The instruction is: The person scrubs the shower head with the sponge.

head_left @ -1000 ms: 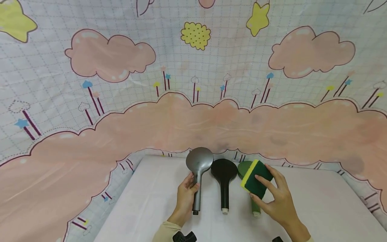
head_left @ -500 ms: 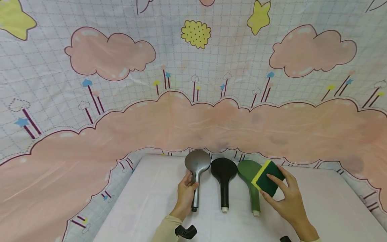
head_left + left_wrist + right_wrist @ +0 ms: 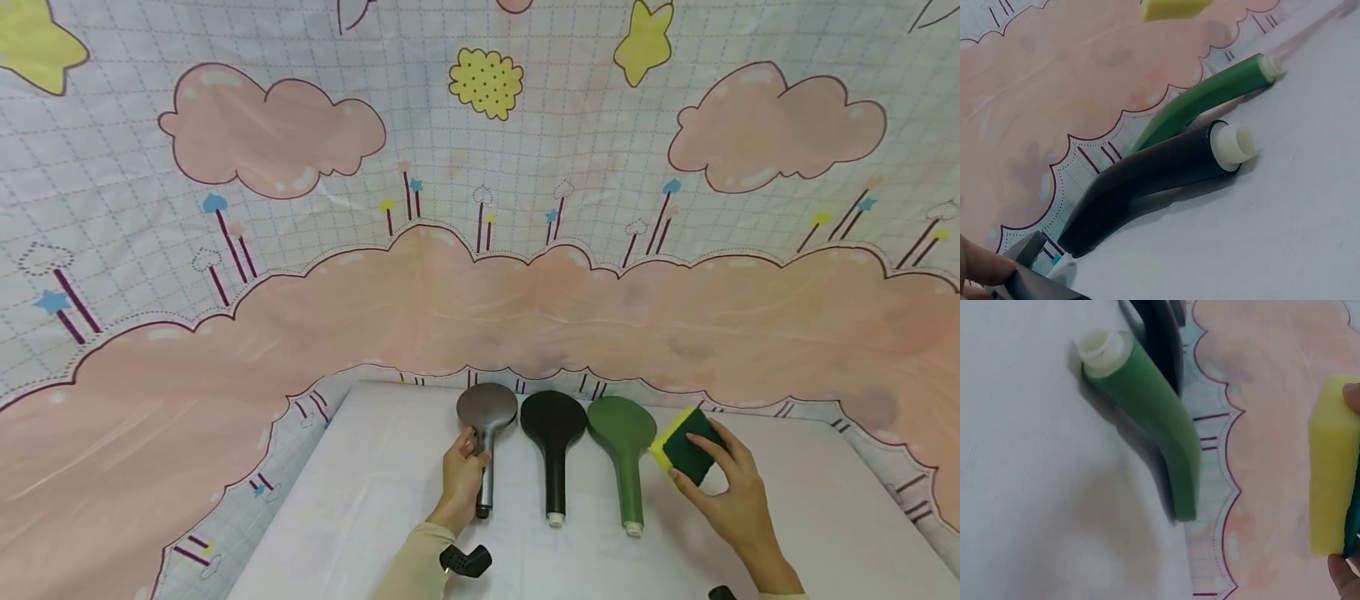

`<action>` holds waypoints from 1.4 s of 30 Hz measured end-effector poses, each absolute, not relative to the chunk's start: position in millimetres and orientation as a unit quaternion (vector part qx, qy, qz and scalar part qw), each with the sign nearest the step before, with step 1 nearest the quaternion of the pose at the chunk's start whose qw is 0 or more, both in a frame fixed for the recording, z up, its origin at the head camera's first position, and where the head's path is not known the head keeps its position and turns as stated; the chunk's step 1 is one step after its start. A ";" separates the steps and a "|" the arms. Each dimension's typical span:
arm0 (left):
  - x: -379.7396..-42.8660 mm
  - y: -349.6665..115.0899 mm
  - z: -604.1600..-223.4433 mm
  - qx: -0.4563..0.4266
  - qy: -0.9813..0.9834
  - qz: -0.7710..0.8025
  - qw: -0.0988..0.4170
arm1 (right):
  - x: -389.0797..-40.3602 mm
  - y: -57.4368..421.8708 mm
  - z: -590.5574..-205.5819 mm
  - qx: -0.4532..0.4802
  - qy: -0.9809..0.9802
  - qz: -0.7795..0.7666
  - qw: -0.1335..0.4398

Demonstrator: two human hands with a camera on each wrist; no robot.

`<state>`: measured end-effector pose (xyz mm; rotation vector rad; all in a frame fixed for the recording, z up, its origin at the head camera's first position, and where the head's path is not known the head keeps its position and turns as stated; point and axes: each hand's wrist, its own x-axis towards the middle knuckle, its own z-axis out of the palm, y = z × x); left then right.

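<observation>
My left hand grips the grey shower head by its handle, at the left of a row of three. To its right the black shower head lies on the white table, its pale threaded end toward me. Beside that lies the green shower head, also with a pale end. Between thumb and fingers my right hand pinches a yellow and dark green sponge, held just right of the green head. In the right wrist view the sponge's yellow side shows, with fingertips at its edges.
A white table bears the shower heads. Behind it hangs a printed cloth with clouds and stars. Black wrist devices sit at both wrists.
My right hand has moved right with the sponge, away from the green shower head, which is now uncovered. The grey shower head has come down a little in my left hand.
</observation>
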<state>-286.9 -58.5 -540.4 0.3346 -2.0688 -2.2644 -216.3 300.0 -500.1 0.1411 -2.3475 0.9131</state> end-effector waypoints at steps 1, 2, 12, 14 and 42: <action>-287.3 -58.3 -541.2 0.112 -0.671 -0.733 0.027 | -217.0 301.3 -500.7 0.050 -0.888 0.345 0.300; -287.7 -58.1 -542.2 0.114 -0.672 -0.731 0.025 | -217.8 302.7 -501.3 0.045 -0.890 0.344 0.294; -289.2 -57.2 -549.3 0.113 -0.690 -0.714 0.012 | -226.4 318.5 -513.6 0.024 -0.916 0.311 0.253; -290.0 -56.8 -547.9 0.107 -0.692 -0.714 0.010 | -228.4 321.1 -516.0 0.025 -0.920 0.305 0.245; -276.6 -76.3 -516.9 0.011 -0.839 -0.535 0.104 | -232.8 336.7 -533.9 -0.007 -0.968 0.239 0.076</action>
